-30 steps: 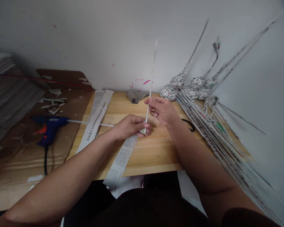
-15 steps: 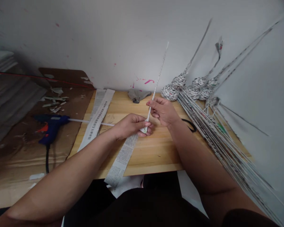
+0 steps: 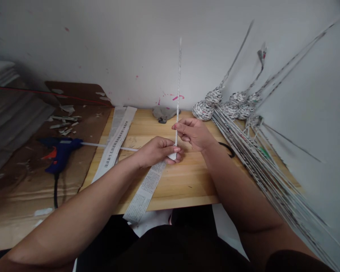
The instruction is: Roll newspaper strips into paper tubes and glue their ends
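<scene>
Left hand [image 3: 156, 152] grips the newspaper strip [image 3: 148, 187] at the base of the paper rod [image 3: 179, 75]; right hand [image 3: 196, 134] seemingly pinches it higher. Uneven tension could let it unwind.

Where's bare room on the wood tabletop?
Front: between the trailing newspaper strip and right forearm, bar a small dark mark. Back: between the left hand, grey cloth and flat paper strips. Crowded: right, paper rods and woven pieces; left cardboard, glue gun and scraps.

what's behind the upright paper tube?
Behind the paper tube: wall, a pink mark and the right end of the grey cloth. It covers a thin strip of each; lower down, the left hand hides part of the table.
</scene>
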A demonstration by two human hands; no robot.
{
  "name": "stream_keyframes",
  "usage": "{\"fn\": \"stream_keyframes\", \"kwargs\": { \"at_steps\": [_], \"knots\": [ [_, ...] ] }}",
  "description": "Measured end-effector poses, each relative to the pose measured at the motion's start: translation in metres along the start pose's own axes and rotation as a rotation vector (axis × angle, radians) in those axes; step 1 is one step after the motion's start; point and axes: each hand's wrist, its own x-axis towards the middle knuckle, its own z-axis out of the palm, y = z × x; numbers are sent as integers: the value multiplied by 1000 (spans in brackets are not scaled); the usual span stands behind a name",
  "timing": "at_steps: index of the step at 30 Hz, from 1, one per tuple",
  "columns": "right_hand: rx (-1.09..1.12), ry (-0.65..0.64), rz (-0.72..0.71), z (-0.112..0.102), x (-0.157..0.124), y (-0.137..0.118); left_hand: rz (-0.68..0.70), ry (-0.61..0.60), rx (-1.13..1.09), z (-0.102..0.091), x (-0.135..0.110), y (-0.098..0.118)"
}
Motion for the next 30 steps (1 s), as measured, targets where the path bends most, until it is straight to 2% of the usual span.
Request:
{"fn": "stream_keyframes", "kwargs": {
  "at_steps": [2, 3, 7, 12, 17, 22, 26, 28, 30],
  "knots": [
    [14, 67, -28, 1, -1, -1, 6, -7, 4, 0, 0, 0],
    [13, 61, -26, 1, -1, -1, 11, -8, -1, 0, 0, 0],
    [-33, -65, 17, 1, -1, -2, 4, -3, -15, -1, 0, 0],
    [16, 116, -10, -2, 1, -1, -20, -1, 13, 2, -2, 3],
    [-13, -54, 40, -4, -1, -3, -9, 11, 13, 1, -1, 2],
    [-9, 95, -8, -3, 0, -3, -8, 12, 38, 1, -1, 2],
    [-49, -41, 27, -3, -1, -3, -11, 17, 9, 1, -1, 2],
    [-50, -5, 9, -2, 0, -2, -10, 16, 6, 0, -1, 2],
    [-38, 95, -16, 0, 1, 0, -3, 14, 8, 0, 0, 1]
  ]
}}
